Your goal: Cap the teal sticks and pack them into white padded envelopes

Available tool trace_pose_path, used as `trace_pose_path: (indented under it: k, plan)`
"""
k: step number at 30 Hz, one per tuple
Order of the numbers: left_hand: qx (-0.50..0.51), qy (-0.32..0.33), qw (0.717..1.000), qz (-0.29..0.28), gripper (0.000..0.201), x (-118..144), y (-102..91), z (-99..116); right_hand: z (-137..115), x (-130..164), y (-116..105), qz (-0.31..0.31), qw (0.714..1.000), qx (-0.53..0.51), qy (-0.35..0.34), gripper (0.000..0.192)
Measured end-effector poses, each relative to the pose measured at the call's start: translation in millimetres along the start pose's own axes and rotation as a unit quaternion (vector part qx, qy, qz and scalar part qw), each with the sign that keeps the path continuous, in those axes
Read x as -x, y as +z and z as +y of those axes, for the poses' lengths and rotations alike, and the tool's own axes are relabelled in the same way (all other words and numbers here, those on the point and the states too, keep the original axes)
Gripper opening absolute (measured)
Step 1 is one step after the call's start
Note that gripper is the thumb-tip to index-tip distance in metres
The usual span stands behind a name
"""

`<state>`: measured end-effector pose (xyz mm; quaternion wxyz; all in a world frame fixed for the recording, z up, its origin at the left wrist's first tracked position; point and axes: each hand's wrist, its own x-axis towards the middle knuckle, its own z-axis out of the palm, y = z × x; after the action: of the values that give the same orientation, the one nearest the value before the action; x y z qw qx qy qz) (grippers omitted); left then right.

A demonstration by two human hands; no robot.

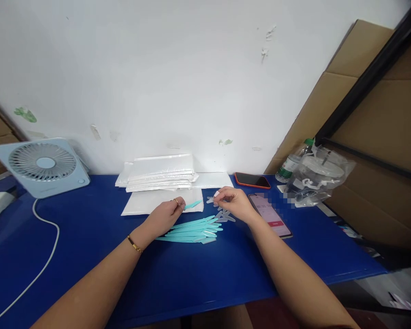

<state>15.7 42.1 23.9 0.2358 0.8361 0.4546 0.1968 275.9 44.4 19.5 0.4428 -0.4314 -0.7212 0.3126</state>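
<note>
My left hand [166, 214] pinches one thin teal plastic stick [192, 205], whose tip points right over a white sheet [147, 203]. My right hand [234, 202] holds a small clear plastic cap [211, 199] between its fingertips, a short way from the stick's tip. Below both hands lies a pile of several teal sticks [192, 230] on the blue table [89, 256]. A few clear caps [225, 216] lie loose under my right hand.
A stack of white padded envelopes [160, 172] lies by the wall. A pale blue desk fan [43, 165] with a white cord [46, 256] stands at the left. Two phones [252, 180] [272, 217], a bottle and a plastic bag [317, 176] sit right; cardboard leans behind.
</note>
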Motion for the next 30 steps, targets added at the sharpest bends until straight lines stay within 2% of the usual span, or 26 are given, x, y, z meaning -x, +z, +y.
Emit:
trace_pose_path:
  k: [7,18,25,28,30]
  plan:
    - [-0.049,0.006,0.999,-0.013,0.027,0.5,-1.9,1.2,-6.8,1.3,7.4,-0.004,1.0,0.02,-0.02,0.008]
    - [-0.072,0.019,0.997,-0.024,0.025,-0.6,-3.4,5.1,-12.3,1.8,11.9,-0.033,0.997,0.062,-0.037,0.006]
    - [-0.063,0.03,0.997,-0.023,0.028,-4.0,5.1,7.3,-16.3,1.6,26.9,-0.042,0.997,0.046,-0.039,0.006]
    - [-0.092,0.024,0.995,-0.023,0.028,-6.8,7.2,3.7,-12.1,0.6,21.5,-0.054,0.995,0.075,-0.03,0.009]
    - [-0.11,0.037,0.993,0.004,0.025,-7.3,6.1,1.4,-9.0,0.1,8.5,-0.066,0.99,0.119,-0.025,0.012]
